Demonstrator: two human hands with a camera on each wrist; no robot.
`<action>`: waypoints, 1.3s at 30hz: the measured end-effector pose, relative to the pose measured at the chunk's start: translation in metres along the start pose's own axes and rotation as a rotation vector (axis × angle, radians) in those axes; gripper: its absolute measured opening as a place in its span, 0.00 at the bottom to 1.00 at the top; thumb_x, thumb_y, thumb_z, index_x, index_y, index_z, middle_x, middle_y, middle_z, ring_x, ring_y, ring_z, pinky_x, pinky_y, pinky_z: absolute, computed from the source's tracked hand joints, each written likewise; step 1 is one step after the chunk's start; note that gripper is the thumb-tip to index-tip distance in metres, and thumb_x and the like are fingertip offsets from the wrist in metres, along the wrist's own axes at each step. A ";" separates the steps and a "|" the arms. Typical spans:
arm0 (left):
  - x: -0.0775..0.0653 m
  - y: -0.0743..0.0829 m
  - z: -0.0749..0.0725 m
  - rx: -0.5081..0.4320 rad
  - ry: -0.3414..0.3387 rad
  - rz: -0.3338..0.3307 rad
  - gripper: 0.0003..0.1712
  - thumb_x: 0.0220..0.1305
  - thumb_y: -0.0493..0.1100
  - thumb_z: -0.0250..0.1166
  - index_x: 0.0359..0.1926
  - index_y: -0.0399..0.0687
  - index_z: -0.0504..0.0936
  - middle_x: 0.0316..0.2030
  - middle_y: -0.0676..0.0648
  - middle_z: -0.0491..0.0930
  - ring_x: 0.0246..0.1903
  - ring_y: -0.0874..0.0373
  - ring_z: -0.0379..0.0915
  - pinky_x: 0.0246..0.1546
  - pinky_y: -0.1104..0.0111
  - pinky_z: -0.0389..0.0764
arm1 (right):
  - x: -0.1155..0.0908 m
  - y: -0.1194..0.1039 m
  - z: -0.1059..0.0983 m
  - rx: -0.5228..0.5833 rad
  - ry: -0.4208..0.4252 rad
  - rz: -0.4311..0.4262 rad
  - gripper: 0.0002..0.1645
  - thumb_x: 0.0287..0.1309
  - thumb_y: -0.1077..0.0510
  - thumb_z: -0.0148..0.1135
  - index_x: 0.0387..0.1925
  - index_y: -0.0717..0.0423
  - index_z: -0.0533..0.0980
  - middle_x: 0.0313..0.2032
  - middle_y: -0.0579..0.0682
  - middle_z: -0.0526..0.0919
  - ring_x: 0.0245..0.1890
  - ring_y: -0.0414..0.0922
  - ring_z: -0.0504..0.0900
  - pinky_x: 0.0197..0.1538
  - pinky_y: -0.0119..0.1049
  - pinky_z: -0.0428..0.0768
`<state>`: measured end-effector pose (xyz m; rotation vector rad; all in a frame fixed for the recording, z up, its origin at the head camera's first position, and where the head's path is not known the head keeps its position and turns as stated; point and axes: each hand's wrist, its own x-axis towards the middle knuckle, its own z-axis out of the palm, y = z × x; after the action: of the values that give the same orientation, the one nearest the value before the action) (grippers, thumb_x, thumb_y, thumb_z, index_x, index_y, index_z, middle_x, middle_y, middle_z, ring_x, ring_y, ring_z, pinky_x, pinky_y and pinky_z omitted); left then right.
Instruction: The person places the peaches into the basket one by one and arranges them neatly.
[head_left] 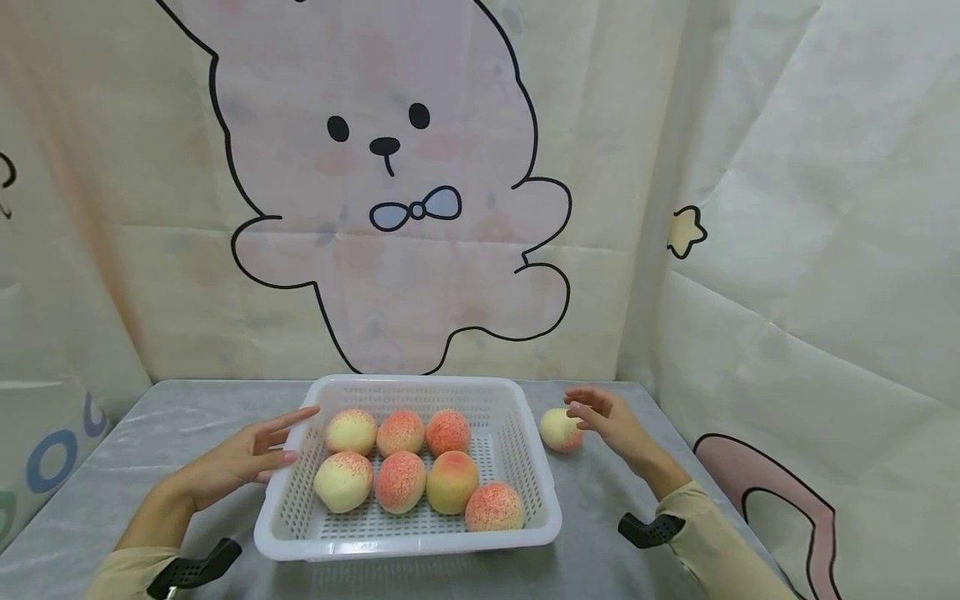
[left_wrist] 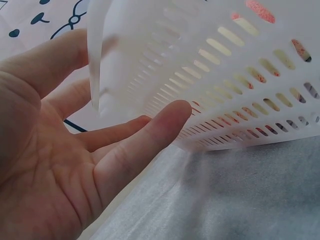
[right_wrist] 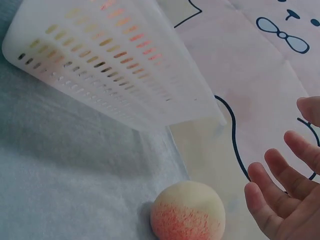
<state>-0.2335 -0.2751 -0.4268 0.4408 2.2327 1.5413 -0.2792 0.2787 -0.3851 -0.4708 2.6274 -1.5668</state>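
Observation:
A white slotted plastic basket [head_left: 408,547] holds several peaches, among them a pale yellow peach [head_left: 342,482] and a redder peach [head_left: 448,431]. My left hand [head_left: 251,454] is at the basket's left side, fingers extended along its rim. In the left wrist view the thumb [left_wrist: 172,120] lies against the slotted wall. To the right of the basket, one pale peach [head_left: 558,427] with a red blush lies on the table. My right hand [head_left: 611,421] hovers beside that peach, fingers loosely bent and holding nothing; in the right wrist view a gap shows between them.
Grey cloth covers the table [head_left: 600,533]. A pale curtain [head_left: 600,125] with a cartoon bear hangs right behind it, and more curtain [head_left: 825,292] closes the right side. Black wrist mounts [head_left: 651,530] sit on both sleeves.

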 end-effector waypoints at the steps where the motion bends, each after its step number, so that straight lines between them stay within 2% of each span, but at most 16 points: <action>1: 0.000 0.000 0.000 0.001 -0.001 0.002 0.38 0.71 0.46 0.55 0.76 0.66 0.48 0.74 0.30 0.47 0.64 0.46 0.67 0.47 0.62 0.80 | 0.000 0.001 0.000 -0.002 0.007 0.004 0.25 0.69 0.49 0.53 0.61 0.60 0.69 0.60 0.63 0.74 0.56 0.55 0.78 0.54 0.40 0.79; 9: 0.001 -0.001 0.001 0.002 0.007 -0.006 0.38 0.71 0.46 0.55 0.76 0.66 0.49 0.74 0.30 0.48 0.65 0.44 0.66 0.48 0.62 0.80 | 0.004 0.014 -0.001 -0.020 0.098 0.052 0.27 0.69 0.49 0.53 0.61 0.62 0.68 0.62 0.62 0.73 0.60 0.54 0.74 0.60 0.48 0.74; 13: 0.001 -0.002 0.001 0.000 0.009 -0.012 0.38 0.70 0.47 0.56 0.76 0.66 0.48 0.74 0.30 0.47 0.66 0.43 0.65 0.48 0.62 0.80 | 0.008 0.023 0.000 -0.031 0.127 0.092 0.27 0.69 0.49 0.54 0.63 0.60 0.68 0.64 0.61 0.71 0.64 0.55 0.70 0.61 0.48 0.73; 19: 0.002 -0.003 0.001 0.012 0.019 -0.016 0.39 0.70 0.48 0.56 0.76 0.67 0.49 0.74 0.30 0.47 0.66 0.41 0.64 0.49 0.60 0.80 | 0.013 0.031 0.005 -0.086 0.132 0.109 0.28 0.68 0.49 0.55 0.64 0.59 0.67 0.65 0.63 0.70 0.66 0.59 0.69 0.66 0.55 0.68; 27: 0.000 -0.002 0.000 0.015 0.012 -0.014 0.39 0.71 0.48 0.55 0.76 0.68 0.48 0.74 0.30 0.47 0.66 0.41 0.65 0.49 0.59 0.80 | 0.022 0.042 0.012 -0.154 0.113 0.146 0.33 0.66 0.46 0.57 0.67 0.56 0.65 0.68 0.67 0.66 0.65 0.62 0.68 0.64 0.55 0.70; 32: 0.001 -0.001 0.001 0.029 0.027 -0.033 0.39 0.70 0.49 0.56 0.75 0.69 0.49 0.74 0.30 0.46 0.67 0.40 0.63 0.50 0.56 0.80 | 0.026 0.049 0.017 -0.206 0.089 0.172 0.37 0.63 0.45 0.60 0.69 0.52 0.63 0.69 0.66 0.63 0.67 0.63 0.65 0.65 0.59 0.67; 39: 0.002 0.000 0.001 0.010 0.017 -0.014 0.39 0.70 0.48 0.56 0.76 0.66 0.48 0.74 0.30 0.47 0.65 0.42 0.66 0.49 0.58 0.80 | 0.031 0.052 0.023 -0.218 0.052 0.125 0.39 0.60 0.49 0.64 0.69 0.55 0.62 0.68 0.69 0.64 0.66 0.62 0.67 0.63 0.55 0.69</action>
<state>-0.2345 -0.2739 -0.4276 0.4159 2.2526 1.5333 -0.3166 0.2731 -0.4380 -0.2715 2.8206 -1.2818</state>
